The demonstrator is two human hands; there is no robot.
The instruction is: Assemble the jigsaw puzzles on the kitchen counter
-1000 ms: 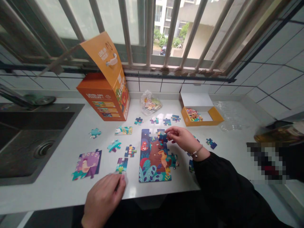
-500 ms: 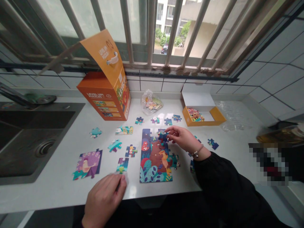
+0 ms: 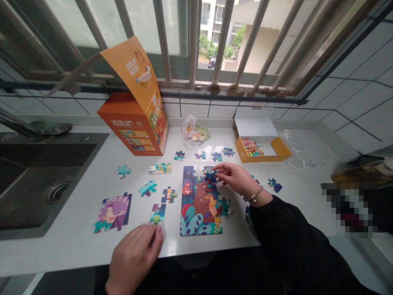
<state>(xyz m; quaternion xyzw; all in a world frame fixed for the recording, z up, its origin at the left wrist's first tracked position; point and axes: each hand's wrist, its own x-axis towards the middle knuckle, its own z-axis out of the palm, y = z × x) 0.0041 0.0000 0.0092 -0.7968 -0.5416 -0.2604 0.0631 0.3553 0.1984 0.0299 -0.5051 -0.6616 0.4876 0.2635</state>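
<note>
My right hand [image 3: 231, 177] pinches a dark blue puzzle piece [image 3: 210, 176] between thumb and fingertips, over the upper right part of a partly joined jigsaw puzzle [image 3: 201, 209]. The joined part shows a brown animal, a red shape and teal leaves. My left hand [image 3: 136, 254] rests at the counter's front edge with fingers curled closed and nothing visible in them. Just beyond its fingertips lies a purple and green puzzle piece [image 3: 157, 214]. A joined purple section [image 3: 113, 212] sits farther left. A teal piece with a rabbit-like figure [image 3: 226, 207] adjoins the puzzle's right side.
Loose pieces [image 3: 147, 188] lie around the puzzle, others [image 3: 274, 185] to the right. Behind stand an orange puzzle box [image 3: 135, 127], a plastic bag of pieces [image 3: 195, 133] and an open yellow box [image 3: 264, 153]. A sink [image 3: 46, 192] is at left, crumpled clear plastic [image 3: 302, 149] at right.
The piece in my right hand has tilted slightly, with a pale edge now showing. Both hands stay in nearly the same places; the whole view has shifted a little.
</note>
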